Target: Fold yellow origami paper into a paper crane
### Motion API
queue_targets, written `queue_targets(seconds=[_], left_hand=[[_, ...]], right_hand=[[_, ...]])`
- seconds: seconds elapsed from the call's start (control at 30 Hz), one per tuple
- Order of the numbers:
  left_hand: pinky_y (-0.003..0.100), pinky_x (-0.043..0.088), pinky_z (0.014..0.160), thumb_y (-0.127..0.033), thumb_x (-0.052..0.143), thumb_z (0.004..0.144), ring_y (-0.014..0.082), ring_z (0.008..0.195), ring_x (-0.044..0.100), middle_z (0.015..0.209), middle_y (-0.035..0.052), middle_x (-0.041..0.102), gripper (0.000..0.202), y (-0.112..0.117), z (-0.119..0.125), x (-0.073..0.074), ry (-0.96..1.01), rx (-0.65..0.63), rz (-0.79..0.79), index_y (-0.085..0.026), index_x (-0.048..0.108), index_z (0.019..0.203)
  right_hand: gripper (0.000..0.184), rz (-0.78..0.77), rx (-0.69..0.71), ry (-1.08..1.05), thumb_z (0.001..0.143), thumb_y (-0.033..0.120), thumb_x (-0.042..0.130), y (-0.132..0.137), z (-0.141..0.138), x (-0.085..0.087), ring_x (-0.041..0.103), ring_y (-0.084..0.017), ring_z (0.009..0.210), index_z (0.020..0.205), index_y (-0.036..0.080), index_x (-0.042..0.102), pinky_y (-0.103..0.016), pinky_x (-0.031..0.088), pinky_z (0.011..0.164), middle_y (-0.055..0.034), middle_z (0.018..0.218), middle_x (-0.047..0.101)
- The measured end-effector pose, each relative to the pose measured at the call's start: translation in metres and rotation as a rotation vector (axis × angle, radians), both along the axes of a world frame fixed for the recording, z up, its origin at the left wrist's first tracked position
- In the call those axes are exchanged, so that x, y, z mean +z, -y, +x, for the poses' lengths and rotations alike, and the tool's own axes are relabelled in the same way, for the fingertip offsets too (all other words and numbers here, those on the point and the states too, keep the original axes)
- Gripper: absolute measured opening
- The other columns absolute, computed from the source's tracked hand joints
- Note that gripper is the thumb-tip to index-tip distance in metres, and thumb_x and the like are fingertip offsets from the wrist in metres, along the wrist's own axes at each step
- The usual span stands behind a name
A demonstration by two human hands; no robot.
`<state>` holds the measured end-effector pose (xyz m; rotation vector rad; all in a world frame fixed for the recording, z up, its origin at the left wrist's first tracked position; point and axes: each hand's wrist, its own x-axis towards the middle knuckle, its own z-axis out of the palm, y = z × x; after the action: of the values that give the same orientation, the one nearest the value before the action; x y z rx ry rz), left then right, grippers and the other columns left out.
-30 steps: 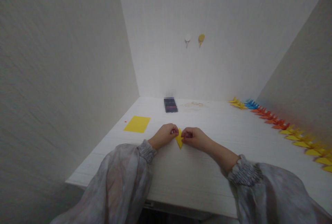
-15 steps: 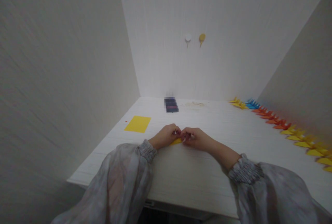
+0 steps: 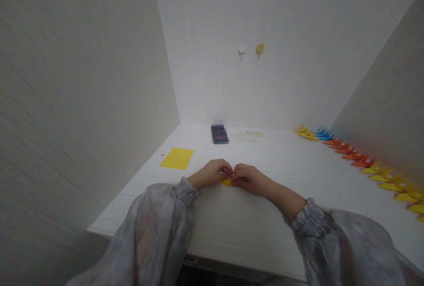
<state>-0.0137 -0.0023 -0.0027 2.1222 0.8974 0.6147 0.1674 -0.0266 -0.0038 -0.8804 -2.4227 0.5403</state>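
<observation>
My left hand and my right hand meet at the middle of the white table, fingers curled and pressed together. Between them lies a small folded yellow paper piece, mostly hidden under the fingertips, with only a yellow corner showing on the tabletop. Both hands pinch it where the fingertips touch. Loose grey sleeves cover both forearms.
A flat yellow paper sheet lies to the left. A dark blurred block sits at the back by the wall. A row of folded paper figures, yellow, blue, orange and yellow, runs along the right wall. Two hooks hang on the back wall.
One second ago the yellow piece stood upright between my fingers; it has since been laid down flat on the table, and both hands have closed over it.
</observation>
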Motion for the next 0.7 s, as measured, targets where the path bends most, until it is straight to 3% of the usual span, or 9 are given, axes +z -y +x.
queue_targets(seconds=[0.13,0.27,0.7], left_hand=[[0.021,0.044,0.066,-0.015,0.056,0.065,0.0095,0.072,0.054,0.079,0.0019,0.058,0.012,0.000,-0.001,0.004,-0.032,0.050,0.074,-0.015,0.057,0.077],[0.021,0.041,0.067,-0.016,0.055,0.066,0.0097,0.072,0.052,0.078,0.0016,0.055,0.006,0.000,-0.001,0.008,-0.094,0.008,0.184,-0.016,0.061,0.067],[0.019,0.041,0.066,-0.020,0.059,0.064,0.0095,0.070,0.052,0.076,0.0002,0.056,0.006,-0.004,-0.002,0.007,-0.099,-0.049,0.132,-0.015,0.063,0.066]], right_hand=[[0.012,0.049,-0.004,0.049,0.071,0.029,0.059,0.002,-0.001,0.001,0.052,-0.015,0.075,0.076,0.019,0.064,-0.028,0.040,0.069,-0.0041,0.077,0.057],[0.011,0.086,-0.009,0.061,0.073,0.025,0.056,0.002,-0.003,0.000,0.051,-0.015,0.075,0.076,0.017,0.063,-0.028,0.039,0.069,-0.0050,0.076,0.057],[0.017,0.108,0.052,0.033,0.080,0.020,0.045,0.005,-0.005,0.001,0.051,-0.014,0.074,0.082,0.017,0.061,-0.027,0.041,0.069,-0.0060,0.077,0.056]])
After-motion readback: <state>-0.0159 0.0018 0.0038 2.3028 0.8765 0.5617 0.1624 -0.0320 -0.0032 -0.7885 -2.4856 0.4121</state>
